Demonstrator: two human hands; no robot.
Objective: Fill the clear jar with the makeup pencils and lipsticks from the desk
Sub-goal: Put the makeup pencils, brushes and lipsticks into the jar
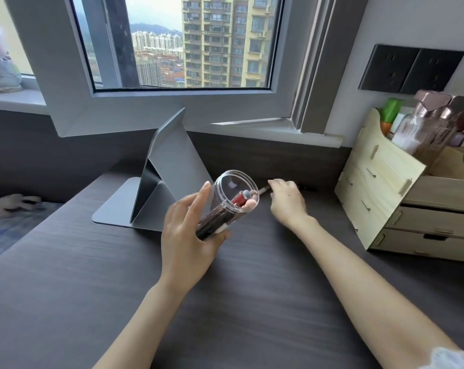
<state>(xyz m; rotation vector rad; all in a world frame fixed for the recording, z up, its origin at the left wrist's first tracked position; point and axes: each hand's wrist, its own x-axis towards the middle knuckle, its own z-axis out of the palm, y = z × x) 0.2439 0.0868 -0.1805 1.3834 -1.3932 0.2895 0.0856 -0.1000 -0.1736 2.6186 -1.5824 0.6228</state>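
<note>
My left hand (188, 235) holds the clear jar (232, 194) above the dark desk (225, 302), tilted with its open mouth facing up and away. Inside the jar lie a red lipstick (238, 199) and several dark pencils (212, 222). My right hand (288, 201) reaches to the back of the desk, fingers curled down over thin pencils lying there. One pencil end (262, 189) sticks out to the left of the fingers, and a dark one (308, 188) shows to the right. Whether the fingers have closed on a pencil is hidden.
A grey folding stand (158, 187) leans upright left of the jar. A wooden drawer organiser (385, 187) with bottles (425, 123) on top stands at the right. A window frame (172, 102) hangs over the back of the desk.
</note>
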